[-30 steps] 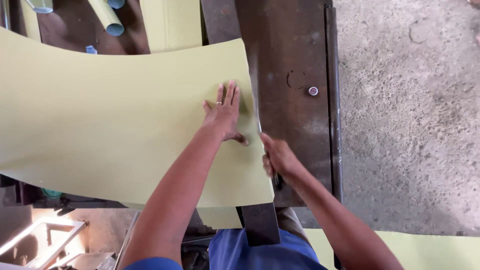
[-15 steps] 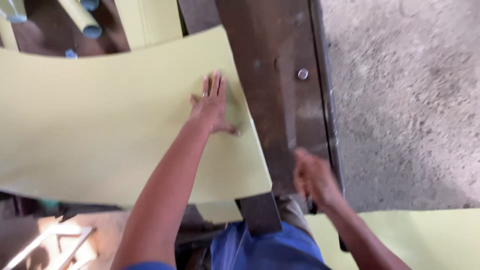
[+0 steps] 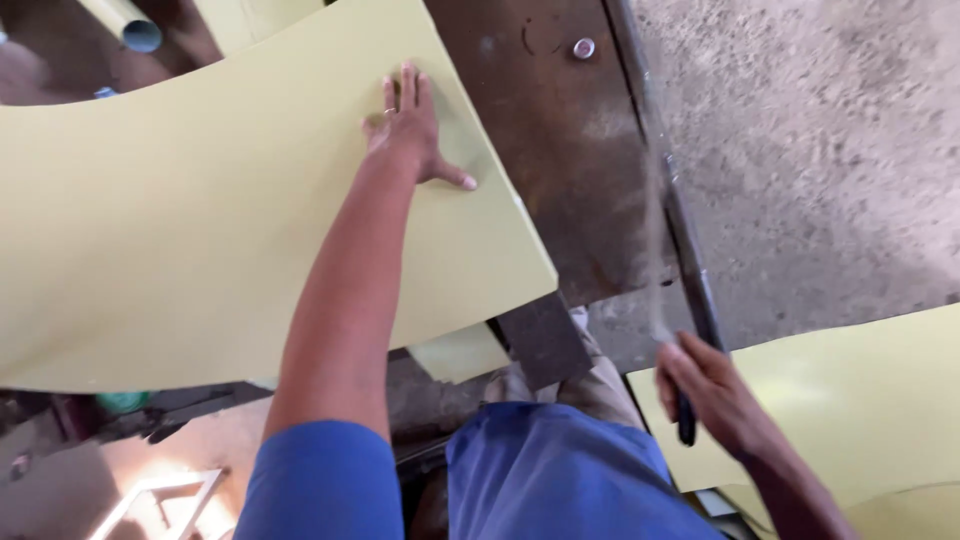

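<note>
A: Left hand (image 3: 412,130) spread flat, fingers (image 3: 405,85) released and splayed, pressing the pale yellow-green sheet (image 3: 180,230) down near its right edge, where the sheet lies over the rusty steel desk (image 3: 560,160).

B: Right hand (image 3: 715,400)?

A: Clenched around a dark lever handle (image 3: 690,290) running along the desk's right side, blurred in the picture.

B: Best way to hold the sheet?

A: Probably palm weight kept close to the edge, thumb clear of the steel lip, sheet held square to the desk so nothing creeps. A firm, even pull on the handle, likely better than a jerk.

B: Materials?

A: Sheet thin, smooth, matte, bowing in a broad curve away from the desk, so springy and apt to slide. Desk brown, pitted, scuffed, with a round bolt head (image 3: 583,47). Concrete floor (image 3: 830,150) grainy and grey. More yellow-green sheet (image 3: 860,390) lower right, a pipe end (image 3: 140,33) top left.
</note>
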